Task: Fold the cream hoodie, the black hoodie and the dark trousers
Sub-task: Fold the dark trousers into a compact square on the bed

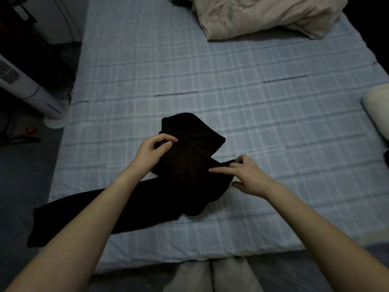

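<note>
**Item 1. dark garment** (pixel 189 171). We list it as the dark trousers, going by the long leg-like run that trails outward below the left fingers, though the light is too dim to be sure. Its bunched upper part lies between the two sets of fingers on the checked sheet (pixel 210 81).

**Item 2. left hand** (pixel 154 151). Thumb and fingers (pixel 168 139) are drawn narrow and pinch a fold at the bunch's left edge. We judge this pinch anchors that corner while the opposite side is arranged.

**Item 3. right hand** (pixel 250 175). The forefinger (pixel 221 170) lies straight on the cloth and points toward the left fingers. The thumb sits at the hem just below it, with cloth between the two. The other fingers curl at a small tab of cloth just beyond. We judge the hand is held this way to draw the edge taut and set a fold line.

**Item 4. cream bundle** (pixel 376 110). It lies well apart, out past the right fingers at the sheet's margin. It is compact, and we take it for the cream hoodie, already folded and put out of the working hands' way.

**Item 5. beige duvet** (pixel 263 17). It is heaped far ahead of both sets of fingers.

**Item 6. tower fan** (pixel 25 87). It stands off the bed, beyond the left fingers.

**Note.** We cannot pick out the black hoodie with confidence. We judge this fold to be at an early stage, since the long run is not yet doubled over.
</note>
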`<move>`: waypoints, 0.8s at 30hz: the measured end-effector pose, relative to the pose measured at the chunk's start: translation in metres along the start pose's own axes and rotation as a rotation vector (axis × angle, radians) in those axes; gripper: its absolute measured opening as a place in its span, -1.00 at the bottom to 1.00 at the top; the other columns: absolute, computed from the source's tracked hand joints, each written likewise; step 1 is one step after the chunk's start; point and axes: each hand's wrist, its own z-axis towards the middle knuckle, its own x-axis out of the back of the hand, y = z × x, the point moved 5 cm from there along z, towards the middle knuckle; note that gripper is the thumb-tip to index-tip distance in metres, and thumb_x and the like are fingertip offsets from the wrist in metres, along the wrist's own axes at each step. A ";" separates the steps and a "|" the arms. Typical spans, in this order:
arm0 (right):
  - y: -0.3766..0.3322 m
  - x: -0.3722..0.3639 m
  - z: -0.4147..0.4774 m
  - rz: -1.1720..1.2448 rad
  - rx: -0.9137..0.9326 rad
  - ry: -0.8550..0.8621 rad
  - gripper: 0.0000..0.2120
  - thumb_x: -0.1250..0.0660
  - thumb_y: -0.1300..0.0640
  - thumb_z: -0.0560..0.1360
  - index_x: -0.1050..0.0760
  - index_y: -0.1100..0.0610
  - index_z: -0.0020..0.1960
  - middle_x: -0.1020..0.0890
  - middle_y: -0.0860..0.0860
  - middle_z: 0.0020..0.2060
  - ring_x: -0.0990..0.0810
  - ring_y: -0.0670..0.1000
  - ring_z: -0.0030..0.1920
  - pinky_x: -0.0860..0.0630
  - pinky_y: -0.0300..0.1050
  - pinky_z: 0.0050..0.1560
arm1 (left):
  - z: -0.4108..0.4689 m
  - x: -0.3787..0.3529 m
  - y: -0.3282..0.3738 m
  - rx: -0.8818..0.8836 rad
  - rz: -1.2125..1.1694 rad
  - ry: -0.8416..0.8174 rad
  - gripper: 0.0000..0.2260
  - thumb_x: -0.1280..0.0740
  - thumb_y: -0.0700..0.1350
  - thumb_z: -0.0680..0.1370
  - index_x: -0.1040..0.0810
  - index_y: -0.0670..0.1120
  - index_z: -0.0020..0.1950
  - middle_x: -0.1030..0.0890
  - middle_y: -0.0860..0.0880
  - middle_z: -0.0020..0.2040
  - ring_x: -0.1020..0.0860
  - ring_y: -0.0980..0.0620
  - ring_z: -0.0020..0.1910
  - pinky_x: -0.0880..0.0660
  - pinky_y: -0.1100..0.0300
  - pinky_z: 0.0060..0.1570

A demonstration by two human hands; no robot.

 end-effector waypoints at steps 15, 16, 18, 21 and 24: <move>-0.022 -0.026 0.002 0.364 0.057 -0.321 -0.28 -0.35 0.30 0.45 -0.33 -0.36 0.40 -0.57 -0.13 0.27 -0.59 -0.12 0.17 -0.53 -0.07 0.20 | 0.001 0.037 -0.027 0.165 -0.184 0.064 -0.84 -0.33 -0.23 0.58 -0.68 -0.04 0.00 -0.67 0.06 -0.07 -0.62 0.12 -0.01 -0.52 0.27 -0.02; -0.021 -0.014 0.003 0.355 0.044 -0.294 -0.30 -0.35 0.31 0.45 -0.37 -0.34 0.39 -0.59 -0.16 0.24 -0.60 -0.17 0.12 -0.53 -0.10 0.17 | -0.001 0.040 -0.023 0.174 -0.211 0.074 -0.85 -0.33 -0.23 0.58 -0.67 -0.04 0.01 -0.67 0.04 -0.06 -0.63 0.11 -0.01 -0.53 0.27 -0.03; -0.023 0.025 0.004 0.360 0.010 -0.236 -0.35 -0.35 0.32 0.45 -0.45 -0.28 0.36 -0.62 -0.25 0.16 -0.62 -0.27 -0.01 -0.52 -0.24 0.09 | 0.000 0.053 -0.003 0.155 -0.255 0.098 -0.85 -0.32 -0.22 0.59 -0.67 -0.04 0.03 -0.67 0.01 -0.03 -0.63 0.08 0.01 -0.54 0.27 -0.04; -0.039 0.105 0.002 0.415 0.005 -0.173 -0.39 -0.35 0.32 0.46 -0.49 -0.28 0.31 -0.64 -0.14 0.19 -0.65 -0.17 0.05 -0.58 -0.19 0.10 | 0.009 0.085 0.051 0.061 -0.295 0.152 -0.86 -0.32 -0.19 0.60 -0.67 -0.03 0.06 -0.68 0.02 0.00 -0.63 0.10 0.05 -0.55 0.31 -0.05; -0.063 0.197 -0.001 0.327 0.062 -0.048 -0.45 -0.41 0.30 0.47 -0.53 -0.24 0.29 -0.59 -0.25 0.25 -0.56 -0.22 0.22 -0.49 -0.24 0.23 | 0.010 0.120 0.124 -0.065 -0.317 0.205 -0.85 -0.35 -0.18 0.58 -0.67 0.01 0.05 -0.69 0.08 -0.01 -0.64 0.16 0.04 -0.55 0.34 -0.05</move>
